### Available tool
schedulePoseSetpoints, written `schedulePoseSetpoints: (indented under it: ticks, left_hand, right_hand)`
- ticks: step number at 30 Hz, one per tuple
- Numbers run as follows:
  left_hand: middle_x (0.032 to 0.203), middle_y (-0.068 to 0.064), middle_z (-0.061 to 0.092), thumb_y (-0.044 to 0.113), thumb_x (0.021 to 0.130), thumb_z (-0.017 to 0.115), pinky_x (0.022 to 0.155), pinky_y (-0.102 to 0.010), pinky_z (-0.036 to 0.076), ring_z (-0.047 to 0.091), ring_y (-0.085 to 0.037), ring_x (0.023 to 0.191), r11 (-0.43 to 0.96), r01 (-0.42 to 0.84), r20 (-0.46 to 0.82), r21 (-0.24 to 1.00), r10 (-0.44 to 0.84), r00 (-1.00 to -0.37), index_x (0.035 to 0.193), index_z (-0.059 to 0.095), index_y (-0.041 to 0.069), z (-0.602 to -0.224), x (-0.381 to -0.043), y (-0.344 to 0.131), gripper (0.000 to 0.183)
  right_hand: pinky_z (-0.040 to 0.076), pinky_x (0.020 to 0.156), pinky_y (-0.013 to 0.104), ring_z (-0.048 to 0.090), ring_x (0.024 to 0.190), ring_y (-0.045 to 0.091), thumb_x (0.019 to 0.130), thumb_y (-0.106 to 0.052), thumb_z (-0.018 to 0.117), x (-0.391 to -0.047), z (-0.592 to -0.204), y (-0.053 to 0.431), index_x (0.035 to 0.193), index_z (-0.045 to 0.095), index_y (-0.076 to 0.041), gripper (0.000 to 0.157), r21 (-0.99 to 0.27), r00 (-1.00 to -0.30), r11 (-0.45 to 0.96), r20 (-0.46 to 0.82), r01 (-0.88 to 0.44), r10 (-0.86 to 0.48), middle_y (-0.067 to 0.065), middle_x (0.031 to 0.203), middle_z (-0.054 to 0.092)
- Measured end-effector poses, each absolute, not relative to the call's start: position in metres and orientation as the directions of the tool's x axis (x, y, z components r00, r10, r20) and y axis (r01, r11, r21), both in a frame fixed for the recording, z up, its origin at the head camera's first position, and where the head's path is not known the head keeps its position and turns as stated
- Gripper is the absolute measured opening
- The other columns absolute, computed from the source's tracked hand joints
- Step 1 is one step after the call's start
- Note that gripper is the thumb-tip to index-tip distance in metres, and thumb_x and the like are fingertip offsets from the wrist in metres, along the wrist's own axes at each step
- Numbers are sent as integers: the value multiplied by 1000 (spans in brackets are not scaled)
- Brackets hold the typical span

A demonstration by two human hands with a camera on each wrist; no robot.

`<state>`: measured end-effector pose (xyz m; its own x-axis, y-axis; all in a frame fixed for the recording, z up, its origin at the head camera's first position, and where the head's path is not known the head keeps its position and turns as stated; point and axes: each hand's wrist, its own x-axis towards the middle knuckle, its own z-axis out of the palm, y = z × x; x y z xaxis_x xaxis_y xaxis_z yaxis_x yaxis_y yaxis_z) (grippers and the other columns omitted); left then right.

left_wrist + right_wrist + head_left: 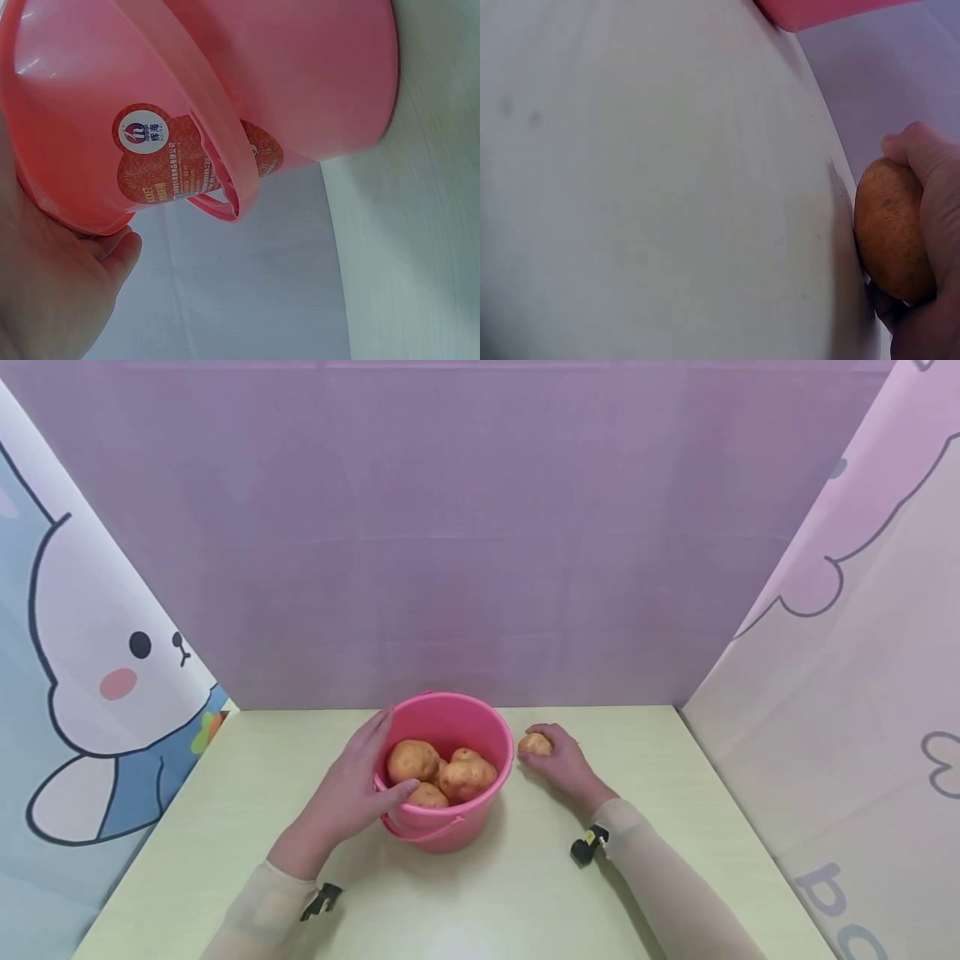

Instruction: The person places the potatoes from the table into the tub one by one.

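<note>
A pink bucket (442,837) stands upright on the table with several potatoes (467,777) inside. My left hand (350,793) holds the bucket's rim at its left side, the thumb reaching over the front edge. In the left wrist view, that hand (56,285) is against the rim, beside the bucket's handle (217,127) and a red label (161,169). To the right of the bucket, my right hand (564,766) grips a single potato (536,744) low over the table. The right wrist view shows this potato (892,225) between thumb and fingers; whether it touches the tabletop I cannot tell.
The pale table (480,910) ends at a purple backdrop (480,543) just behind the bucket. Printed panels rise on both sides, a rabbit panel (112,693) on the left and a pink-and-white one (840,693) on the right.
</note>
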<state>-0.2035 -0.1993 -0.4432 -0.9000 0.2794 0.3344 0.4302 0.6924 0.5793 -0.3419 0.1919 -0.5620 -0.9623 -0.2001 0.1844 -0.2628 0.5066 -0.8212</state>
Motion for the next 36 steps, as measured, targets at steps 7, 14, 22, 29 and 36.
schedulePoseSetpoints:
  ticks: [7, 14, 22, 29, 36]
  left_hand:
    - [182, -10, 23, 46, 92, 89, 111, -70, 51, 31, -42, 163, 691, 431, 335, 581, 280, -900, 177, 22, 10, -443, -203, -199, 115]
    - [182, -11, 24, 45, 91, 90, 110, -70, 52, 31, -43, 163, 691, 426, 329, 584, 278, -903, 177, 23, 9, -442, -202, -198, 115]
    - [182, -11, 24, 47, 92, 89, 111, -71, 51, 30, -43, 163, 691, 425, 328, 585, 277, -903, 177, 22, 9, -441, -202, -198, 115]
    - [182, -11, 23, 46, 91, 90, 111, -70, 51, 31, -43, 163, 692, 422, 324, 585, 277, -905, 177, 22, 9, -442, -203, -199, 115]
    - [182, -11, 23, 45, 92, 90, 112, -70, 51, 30, -43, 163, 691, 424, 327, 586, 278, -903, 177, 22, 9, -442, -202, -199, 115]
  right_hand:
    - [60, 93, 40, 65, 113, 28, 96, -27, 88, -340, -550, 192, 143, 69, -14, 53, -841, -972, 497, 129, -213, -197, 8, 131, 66]
    - [59, 94, 42, 66, 113, 29, 95, -24, 88, -343, -536, 194, 142, 70, -12, 51, -815, -964, 522, 169, -254, -204, 11, 131, 67]
    - [59, 92, 41, 66, 112, 30, 94, -22, 89, -343, -518, 193, 140, 70, -11, 52, -789, -953, 539, 199, -294, -228, 12, 134, 68]
    - [60, 90, 40, 67, 110, 29, 94, -23, 90, -339, -499, 190, 140, 71, -11, 51, -775, -947, 551, 207, -311, -244, 12, 132, 69]
    - [61, 87, 38, 68, 107, 28, 94, -26, 90, -333, -478, 189, 141, 70, -11, 53, -785, -943, 532, 204, -317, -262, 12, 130, 70]
